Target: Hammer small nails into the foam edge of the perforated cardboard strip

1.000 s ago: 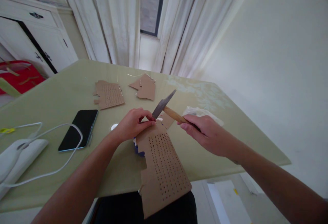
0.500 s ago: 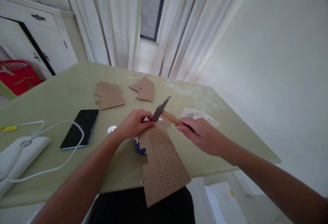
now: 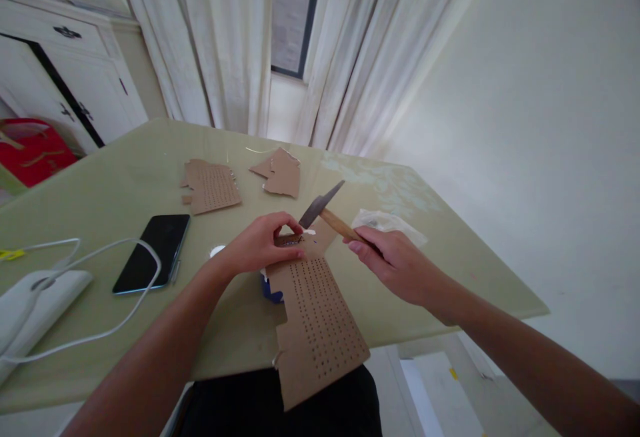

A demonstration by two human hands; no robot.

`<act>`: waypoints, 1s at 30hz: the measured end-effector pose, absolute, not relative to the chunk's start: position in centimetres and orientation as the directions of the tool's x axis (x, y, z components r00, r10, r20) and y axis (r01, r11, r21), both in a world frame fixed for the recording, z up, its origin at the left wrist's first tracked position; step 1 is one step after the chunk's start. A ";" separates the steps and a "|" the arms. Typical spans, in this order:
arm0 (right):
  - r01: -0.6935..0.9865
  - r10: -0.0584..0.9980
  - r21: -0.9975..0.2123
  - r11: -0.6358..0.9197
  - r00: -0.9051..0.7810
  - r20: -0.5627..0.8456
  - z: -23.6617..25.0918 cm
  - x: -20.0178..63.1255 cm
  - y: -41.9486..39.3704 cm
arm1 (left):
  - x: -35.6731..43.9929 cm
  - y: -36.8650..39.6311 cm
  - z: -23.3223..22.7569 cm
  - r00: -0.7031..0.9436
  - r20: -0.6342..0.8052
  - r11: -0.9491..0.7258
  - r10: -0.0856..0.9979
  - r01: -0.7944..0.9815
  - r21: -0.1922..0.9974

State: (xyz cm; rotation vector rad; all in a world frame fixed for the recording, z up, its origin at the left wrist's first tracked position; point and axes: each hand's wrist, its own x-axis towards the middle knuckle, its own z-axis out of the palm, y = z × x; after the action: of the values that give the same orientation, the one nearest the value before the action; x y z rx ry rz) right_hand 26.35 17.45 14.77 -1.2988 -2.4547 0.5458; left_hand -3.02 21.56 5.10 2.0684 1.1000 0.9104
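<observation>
A long piece of cardboard [image 3: 323, 327] with rows of small punched holes lies over the table's front edge and hangs down above the lap. My left hand [image 3: 260, 244] rests on its far end, thumb and forefinger spread apart; no object shows between them, though the other fingers are partly hidden. Wrapped around a wooden handle, my right hand [image 3: 395, 260] holds a hammer [image 3: 339, 224]. The dark metal head is just beside the left fingertips, above the cardboard. Under the cardboard's left side, a dark blue object [image 3: 271, 290] is mostly covered.
Another punched cardboard piece [image 3: 215, 187] and torn cardboard scraps [image 3: 283, 174] lie farther back on the table [image 3: 125, 177]. On the left are a phone [image 3: 153, 254], a white power strip [image 3: 47, 307] and a looping cable [image 3: 117, 324]. A clear plastic bag [image 3: 390, 222] sits beyond my right hand.
The hammer head has lifted slightly, up and to the right, off the left fingertips. My left thumb and forefinger have spread from a pinch, the thumb lower on the cardboard.
</observation>
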 end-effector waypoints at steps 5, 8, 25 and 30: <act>0.720 0.840 -0.491 0.490 -0.542 0.043 14.1 26.5 17.8 | -3.0 21.6 5.1 0.425 0.279 -0.465 0.861 0.435 0.772; 0.720 0.810 -0.468 0.512 -0.586 -0.016 12.9 26.3 17.8 | -2.9 21.5 5.2 0.418 0.281 -0.460 0.864 0.429 0.778; 0.029 0.953 -0.997 0.068 -0.297 0.056 7.6 25.8 20.9 | -2.9 21.6 5.5 0.336 0.300 -0.430 0.893 0.434 0.792; -0.321 0.984 -0.945 -0.067 -0.176 -0.010 4.1 25.2 22.8 | -3.7 19.4 5.7 0.011 0.446 -0.381 0.895 0.536 0.753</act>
State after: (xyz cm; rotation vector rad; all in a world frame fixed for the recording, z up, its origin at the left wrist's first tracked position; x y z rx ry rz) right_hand 25.18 22.75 4.08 -0.8995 -1.0589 1.5017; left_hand -3.75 19.37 5.73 1.9235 1.4674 1.3231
